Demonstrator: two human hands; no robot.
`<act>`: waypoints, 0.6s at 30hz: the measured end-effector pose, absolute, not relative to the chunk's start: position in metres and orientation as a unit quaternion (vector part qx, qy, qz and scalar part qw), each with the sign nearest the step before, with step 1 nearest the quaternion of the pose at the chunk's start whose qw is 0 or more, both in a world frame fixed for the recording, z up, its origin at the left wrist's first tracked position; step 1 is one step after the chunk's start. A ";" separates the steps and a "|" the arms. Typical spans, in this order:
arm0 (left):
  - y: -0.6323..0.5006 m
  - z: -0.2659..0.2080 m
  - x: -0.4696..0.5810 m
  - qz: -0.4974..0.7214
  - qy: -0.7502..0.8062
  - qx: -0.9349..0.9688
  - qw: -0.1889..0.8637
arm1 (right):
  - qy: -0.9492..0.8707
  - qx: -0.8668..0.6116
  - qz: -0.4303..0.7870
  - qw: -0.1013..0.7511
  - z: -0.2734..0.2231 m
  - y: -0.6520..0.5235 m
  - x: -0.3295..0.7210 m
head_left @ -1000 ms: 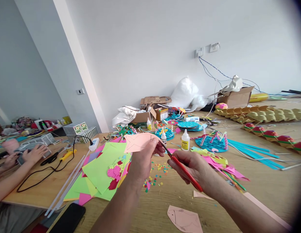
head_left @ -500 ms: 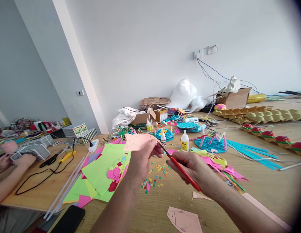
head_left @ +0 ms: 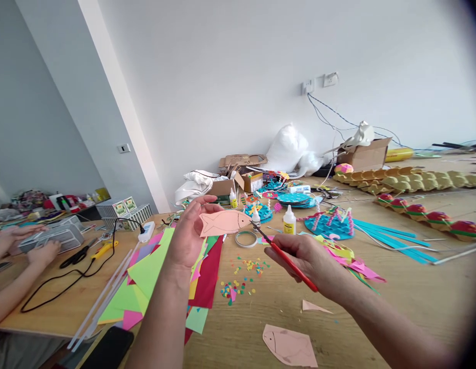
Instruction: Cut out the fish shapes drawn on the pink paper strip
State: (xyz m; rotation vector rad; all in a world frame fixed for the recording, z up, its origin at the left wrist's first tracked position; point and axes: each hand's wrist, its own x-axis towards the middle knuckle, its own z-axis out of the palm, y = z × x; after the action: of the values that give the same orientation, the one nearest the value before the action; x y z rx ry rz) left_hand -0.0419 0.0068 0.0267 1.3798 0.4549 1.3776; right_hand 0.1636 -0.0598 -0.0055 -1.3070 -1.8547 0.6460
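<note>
Right hand (head_left: 303,256) grasps scissors (head_left: 293,266), tips at the nose of the paper fish (head_left: 224,223); left hand (head_left: 187,238) by its tail, grip indeterminable. Step judged: trimming. Next cut calls for steadied paper.

bright, soft light | white wall (head_left: 207,92) right of the pillar (head_left: 87,102): pale | gray wall (head_left: 26,102) left of it: dimmer | far right of the pillar: black, curved, fuzzy picture edge

Left hand (head_left: 187,231) loosened, shifted to tail of pink paper fish (head_left: 225,223).
</note>
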 end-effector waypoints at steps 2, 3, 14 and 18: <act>0.009 0.030 -0.055 0.514 0.239 0.654 0.501 | -0.745 -0.511 0.223 0.366 -0.005 -0.059 0.167; 0.009 0.031 -0.059 0.483 0.272 0.692 0.462 | -0.755 -0.511 0.205 0.357 -0.005 -0.058 0.169; -0.020 0.038 -0.044 0.361 0.322 0.843 0.236 | -0.816 -0.499 0.058 0.285 -0.014 -0.054 0.174; -0.019 0.034 -0.039 0.368 0.298 0.849 0.233 | -0.816 -0.497 0.070 0.287 -0.015 -0.053 0.173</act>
State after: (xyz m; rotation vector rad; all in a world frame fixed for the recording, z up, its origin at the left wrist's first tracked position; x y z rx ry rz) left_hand -0.0385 -0.0190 0.0340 2.3329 0.8187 1.0110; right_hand 0.1734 -0.0535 -0.0147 -1.3271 -2.1798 0.1859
